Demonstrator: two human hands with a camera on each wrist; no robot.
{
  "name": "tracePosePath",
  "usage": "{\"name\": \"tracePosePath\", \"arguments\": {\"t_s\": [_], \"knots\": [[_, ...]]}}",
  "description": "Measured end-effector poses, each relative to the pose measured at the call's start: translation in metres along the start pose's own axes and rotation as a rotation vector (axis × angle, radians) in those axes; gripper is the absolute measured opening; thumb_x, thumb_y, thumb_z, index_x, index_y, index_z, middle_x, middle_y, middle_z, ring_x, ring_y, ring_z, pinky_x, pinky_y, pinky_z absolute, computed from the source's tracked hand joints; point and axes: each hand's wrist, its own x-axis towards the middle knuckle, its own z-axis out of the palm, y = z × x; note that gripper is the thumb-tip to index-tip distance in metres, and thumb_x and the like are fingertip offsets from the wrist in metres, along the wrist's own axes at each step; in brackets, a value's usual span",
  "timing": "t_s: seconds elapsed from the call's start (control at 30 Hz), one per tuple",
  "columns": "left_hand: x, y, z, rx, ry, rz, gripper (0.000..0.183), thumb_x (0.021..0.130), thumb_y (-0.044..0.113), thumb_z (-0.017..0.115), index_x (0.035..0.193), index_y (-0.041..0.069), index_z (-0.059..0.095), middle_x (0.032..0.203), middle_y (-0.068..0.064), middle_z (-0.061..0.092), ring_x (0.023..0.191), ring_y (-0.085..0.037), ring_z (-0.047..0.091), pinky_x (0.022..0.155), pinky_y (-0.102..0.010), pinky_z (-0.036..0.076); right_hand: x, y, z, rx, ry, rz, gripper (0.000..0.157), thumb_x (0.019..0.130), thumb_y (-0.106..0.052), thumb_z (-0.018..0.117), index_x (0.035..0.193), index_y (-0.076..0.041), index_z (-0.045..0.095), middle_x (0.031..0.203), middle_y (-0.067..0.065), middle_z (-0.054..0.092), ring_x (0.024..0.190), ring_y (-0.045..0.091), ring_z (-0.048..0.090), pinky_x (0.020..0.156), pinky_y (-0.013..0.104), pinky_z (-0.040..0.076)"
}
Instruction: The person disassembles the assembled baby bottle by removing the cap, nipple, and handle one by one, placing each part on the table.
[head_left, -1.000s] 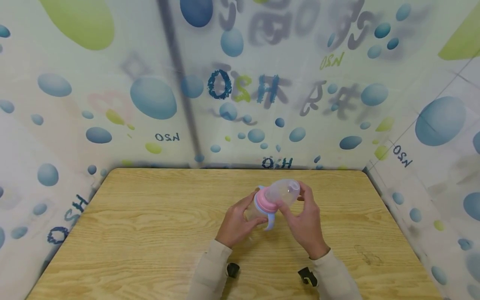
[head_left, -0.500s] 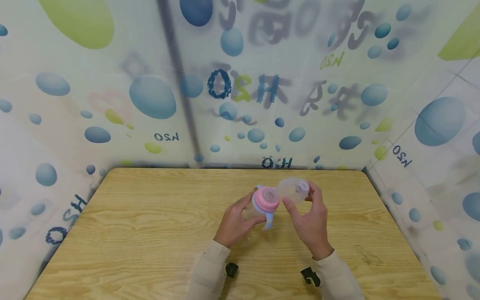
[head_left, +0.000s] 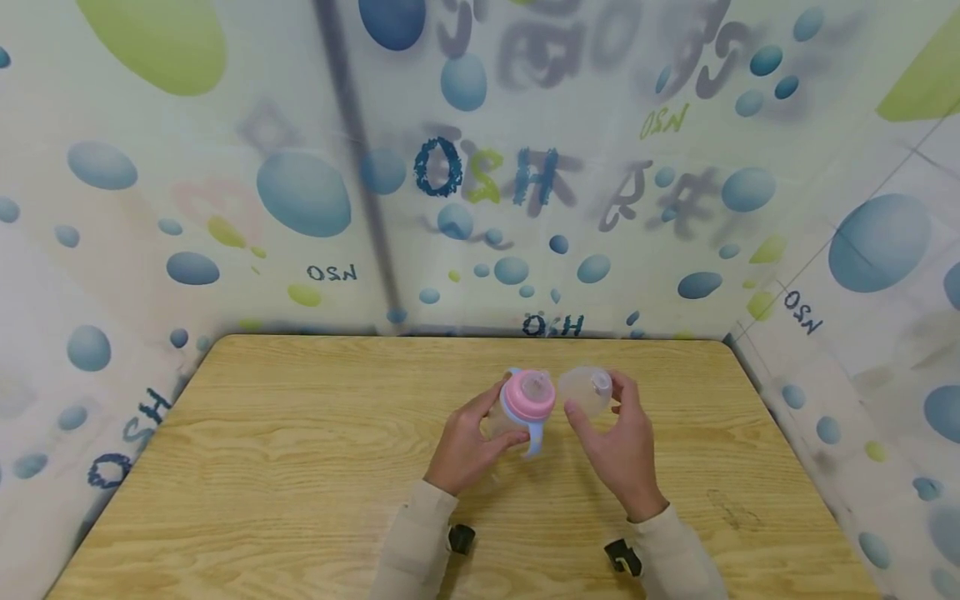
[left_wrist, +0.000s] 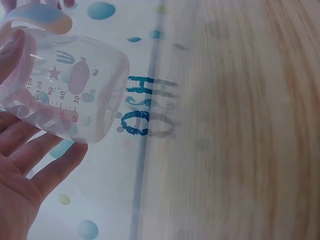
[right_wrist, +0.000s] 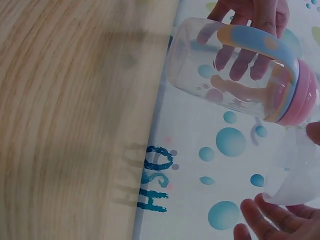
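My left hand (head_left: 467,446) grips a clear baby bottle (left_wrist: 75,90) round its body, above the wooden table. The bottle has a pink collar (head_left: 528,395), a clear teat inside it and a pale blue handle (head_left: 535,437). Printed measure marks show on its side in the left wrist view. My right hand (head_left: 621,450) pinches a translucent domed cap (head_left: 583,390) between thumb and fingers. The cap stands off the bottle, just right of the collar. In the right wrist view the cap (right_wrist: 295,170) appears right below the pink collar, its far part cut off by the frame.
The wooden table (head_left: 300,467) lies under both hands. A white wall (head_left: 480,275) with blue and green dots and lettering rises behind it, and side walls flank it. Dark pieces of wrist gear (head_left: 462,538) sit at both cuffs.
The cap has come off the bottle's top and moved right with my right hand, then tipped slightly and lowered. The teat is now uncovered. My left hand has shifted a little left.
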Motion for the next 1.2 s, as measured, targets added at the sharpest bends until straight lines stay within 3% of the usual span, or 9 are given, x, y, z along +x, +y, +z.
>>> {"name": "tracePosePath", "arguments": {"t_s": [0.23, 0.47, 0.73, 1.2], "knots": [[0.000, 0.000, -0.001, 0.007, 0.001, 0.015, 0.081, 0.081, 0.032, 0.084, 0.150, 0.013, 0.046, 0.142, -0.002, 0.057, 0.123, -0.014, 0.059, 0.088, -0.035, 0.056, -0.002, 0.005, 0.003, -0.115, -0.091, 0.124, 0.063, 0.088, -0.031, 0.077, 0.136, -0.004, 0.046, 0.120, 0.016, 0.063, 0.101, 0.031, 0.061, 0.076, 0.050, 0.050], [-0.001, 0.000, -0.002, 0.005, 0.004, 0.026, 0.081, 0.081, 0.032, 0.084, 0.150, 0.013, 0.046, 0.142, -0.002, 0.057, 0.124, -0.016, 0.058, 0.089, -0.037, 0.056, -0.003, 0.010, 0.006, -0.172, -0.213, 0.192, 0.066, 0.087, -0.036, 0.077, 0.137, -0.006, 0.046, 0.124, 0.016, 0.061, 0.102, 0.032, 0.061, 0.078, 0.050, 0.051], [0.000, -0.001, -0.002, 0.006, 0.013, 0.053, 0.082, 0.080, 0.030, 0.084, 0.150, 0.014, 0.045, 0.142, -0.004, 0.057, 0.123, -0.018, 0.059, 0.089, -0.036, 0.057, -0.005, 0.018, 0.010, -0.259, -0.278, 0.133, 0.064, 0.085, -0.032, 0.079, 0.133, -0.003, 0.050, 0.123, 0.023, 0.063, 0.100, 0.037, 0.063, 0.077, 0.054, 0.053], [0.001, 0.001, -0.002, -0.033, 0.000, 0.040, 0.080, 0.082, 0.029, 0.083, 0.151, 0.017, 0.045, 0.143, -0.003, 0.056, 0.126, -0.018, 0.057, 0.090, -0.044, 0.056, -0.010, 0.027, 0.017, -0.352, -0.356, 0.078, 0.064, 0.080, -0.028, 0.084, 0.128, 0.004, 0.054, 0.120, 0.023, 0.063, 0.112, 0.042, 0.059, 0.093, 0.062, 0.045]]}}
